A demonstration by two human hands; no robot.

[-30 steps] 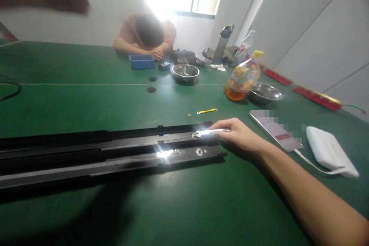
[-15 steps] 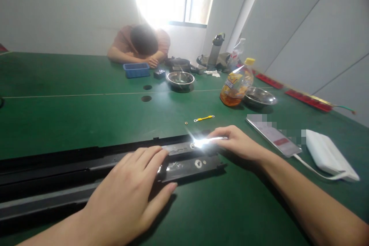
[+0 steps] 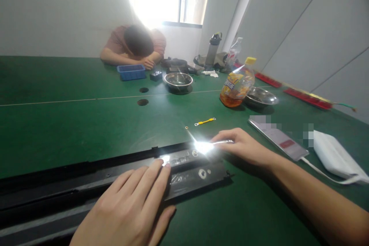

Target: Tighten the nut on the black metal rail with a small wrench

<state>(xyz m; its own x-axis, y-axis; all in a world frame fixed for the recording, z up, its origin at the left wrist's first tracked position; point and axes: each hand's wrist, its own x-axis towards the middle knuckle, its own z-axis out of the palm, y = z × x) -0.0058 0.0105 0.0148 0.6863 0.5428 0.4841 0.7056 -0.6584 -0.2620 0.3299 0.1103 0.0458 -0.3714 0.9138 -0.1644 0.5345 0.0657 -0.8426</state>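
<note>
Across the near table lies a long black metal frame (image 3: 198, 184) with lengthwise channels and bolt-like fittings near its right end. My left hand (image 3: 129, 200) rests palm down over the frame, fingers stretched and thumb apart at the near side. My right hand (image 3: 242, 144) is closed on a slim, shiny metal tool (image 3: 226, 142) at the frame's far right end. Glare hides the tool's front end, beside a round fitting (image 3: 195, 153). Beyond the frame lie a short yellow cable (image 3: 205, 122) with ring ends and a small brass-coloured ring (image 3: 186, 127).
Past the cable stand a drink bottle (image 3: 235, 86), two metal bowls (image 3: 178, 80) and a blue tray (image 3: 132, 73). A phone (image 3: 279, 140) and a white power-bank-like block (image 3: 337, 155), joined by a cable, lie right. A person (image 3: 135, 48) leans on the far edge.
The view has shifted slightly. My left hand has slid a little lower in the picture, its fingers still flat on the frame. My right hand keeps its grip on the tool near the fitting.
</note>
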